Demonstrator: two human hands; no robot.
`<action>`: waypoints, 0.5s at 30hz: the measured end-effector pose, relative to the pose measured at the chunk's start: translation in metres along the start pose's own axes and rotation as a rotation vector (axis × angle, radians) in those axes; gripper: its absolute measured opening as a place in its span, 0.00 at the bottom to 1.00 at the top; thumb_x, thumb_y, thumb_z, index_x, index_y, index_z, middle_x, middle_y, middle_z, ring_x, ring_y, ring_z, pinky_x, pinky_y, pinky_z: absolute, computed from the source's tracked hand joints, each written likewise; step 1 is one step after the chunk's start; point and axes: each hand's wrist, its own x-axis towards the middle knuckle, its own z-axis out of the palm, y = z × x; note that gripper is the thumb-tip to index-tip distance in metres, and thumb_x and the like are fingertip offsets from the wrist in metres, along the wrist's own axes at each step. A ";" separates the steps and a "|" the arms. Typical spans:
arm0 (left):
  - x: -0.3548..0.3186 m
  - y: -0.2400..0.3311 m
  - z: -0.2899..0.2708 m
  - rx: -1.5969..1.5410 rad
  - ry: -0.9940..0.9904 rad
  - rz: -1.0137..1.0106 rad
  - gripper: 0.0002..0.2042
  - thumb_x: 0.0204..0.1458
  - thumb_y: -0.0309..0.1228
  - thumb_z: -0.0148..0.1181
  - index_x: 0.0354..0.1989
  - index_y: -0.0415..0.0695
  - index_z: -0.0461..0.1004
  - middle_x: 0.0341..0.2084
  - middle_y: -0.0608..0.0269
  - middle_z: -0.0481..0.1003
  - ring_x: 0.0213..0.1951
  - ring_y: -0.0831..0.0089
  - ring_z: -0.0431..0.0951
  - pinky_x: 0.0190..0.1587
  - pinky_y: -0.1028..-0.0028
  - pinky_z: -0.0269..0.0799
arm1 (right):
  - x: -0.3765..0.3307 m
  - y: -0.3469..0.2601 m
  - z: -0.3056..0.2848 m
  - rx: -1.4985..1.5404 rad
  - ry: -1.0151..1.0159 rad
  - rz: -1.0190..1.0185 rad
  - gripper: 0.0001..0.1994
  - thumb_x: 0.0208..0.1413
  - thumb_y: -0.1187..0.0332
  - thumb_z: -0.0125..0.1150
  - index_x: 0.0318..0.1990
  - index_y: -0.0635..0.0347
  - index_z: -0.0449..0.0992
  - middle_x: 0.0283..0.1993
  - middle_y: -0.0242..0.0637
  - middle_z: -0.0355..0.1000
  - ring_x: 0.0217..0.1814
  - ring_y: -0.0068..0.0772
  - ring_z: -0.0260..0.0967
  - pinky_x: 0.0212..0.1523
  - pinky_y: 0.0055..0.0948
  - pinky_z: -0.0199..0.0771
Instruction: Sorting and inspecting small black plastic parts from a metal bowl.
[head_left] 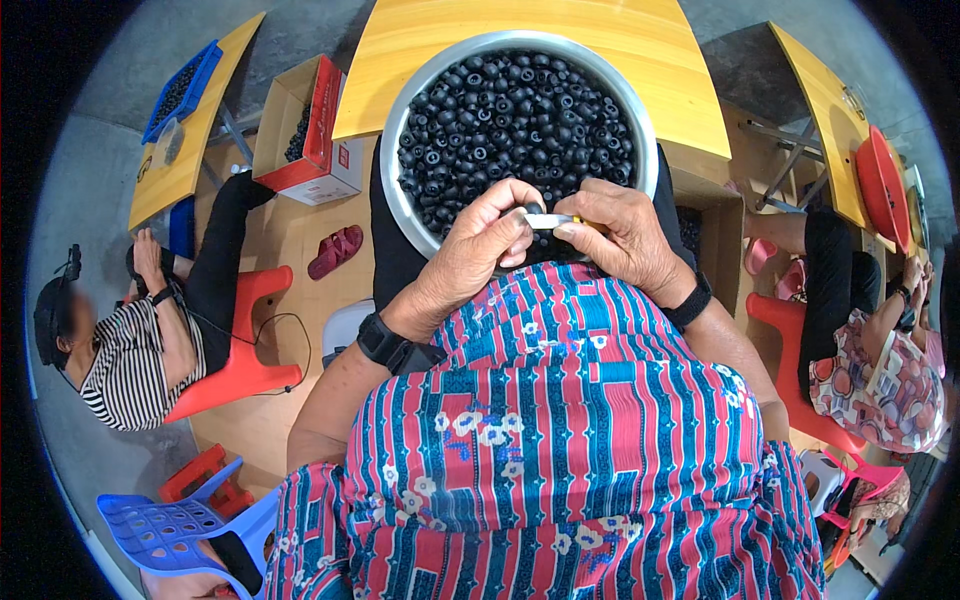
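Bridging left hand [487,237] and right hand [622,238], small pale strip [547,221] over metal bowl [415,215].

Both hands [555,235] pinch a small blade [548,220] over a berry-filled bowl [395,190].

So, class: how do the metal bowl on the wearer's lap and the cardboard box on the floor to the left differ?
The metal bowl is round and shiny; the cardboard box is square-cornered, red and white outside. The bowl is heaped full of small black round pieces; the box shows only some, low inside. Both hold the same dark pieces.
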 end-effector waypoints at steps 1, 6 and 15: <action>0.000 0.000 0.000 0.001 0.002 -0.005 0.16 0.63 0.43 0.50 0.47 0.42 0.64 0.23 0.74 0.59 0.24 0.86 0.57 0.26 0.84 0.54 | 0.000 0.000 0.000 -0.001 0.000 0.001 0.10 0.53 0.63 0.61 0.33 0.61 0.76 0.25 0.42 0.70 0.29 0.44 0.70 0.31 0.37 0.69; 0.000 0.001 0.000 -0.011 0.004 -0.017 0.16 0.62 0.42 0.51 0.47 0.41 0.64 0.23 0.74 0.59 0.24 0.86 0.57 0.26 0.84 0.54 | 0.000 0.000 -0.001 -0.003 -0.002 0.005 0.10 0.53 0.62 0.61 0.33 0.61 0.76 0.25 0.42 0.70 0.29 0.45 0.70 0.31 0.37 0.69; -0.001 -0.001 -0.003 -0.023 -0.001 -0.014 0.16 0.62 0.42 0.51 0.47 0.42 0.64 0.23 0.74 0.58 0.24 0.85 0.57 0.26 0.84 0.54 | 0.002 0.001 -0.001 -0.003 -0.001 0.000 0.10 0.53 0.62 0.61 0.32 0.62 0.76 0.25 0.42 0.70 0.29 0.45 0.70 0.30 0.37 0.69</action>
